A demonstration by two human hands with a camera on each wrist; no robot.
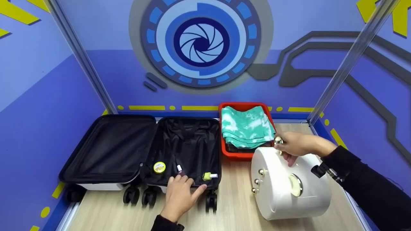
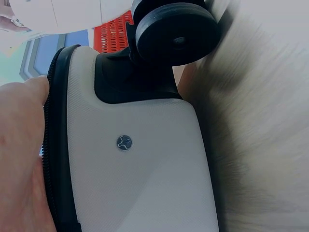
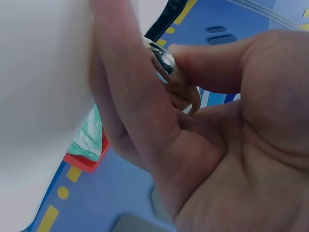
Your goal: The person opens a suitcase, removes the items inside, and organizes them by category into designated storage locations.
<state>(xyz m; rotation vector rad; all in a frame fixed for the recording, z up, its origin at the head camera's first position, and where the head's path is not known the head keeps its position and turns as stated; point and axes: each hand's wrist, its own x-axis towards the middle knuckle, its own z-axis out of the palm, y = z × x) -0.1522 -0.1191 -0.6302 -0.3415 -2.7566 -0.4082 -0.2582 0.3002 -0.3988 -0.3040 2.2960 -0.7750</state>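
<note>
My right hand [image 1: 293, 146] pinches the gold ring-like handle [image 3: 166, 65] on a glossy white rounded case [image 1: 298, 199], which is tilted. Small gold knobs [image 1: 257, 181] line its left side, and an oval gold-rimmed piece [image 1: 295, 185] sits on the face below my fingers. My left hand [image 1: 179, 194] rests over the front rim of the open suitcase [image 1: 215, 154], fingers extended inside. By its fingertips lies a small dark bottle with a white cap [image 1: 179, 168]. A round yellow-lidded tub [image 1: 159, 167] and a small yellow-green bottle [image 1: 207, 176] lie in the same half.
The suitcase's other half [image 1: 106, 147] lies open at the left, black-lined. Behind the white case a red basket [image 1: 237, 156] holds folded green-and-white cloth [image 1: 247, 125]. Black wheels [image 1: 211, 201] stick out at the front. Blue panels [image 1: 106, 70] enclose the wooden surface [image 1: 237, 192].
</note>
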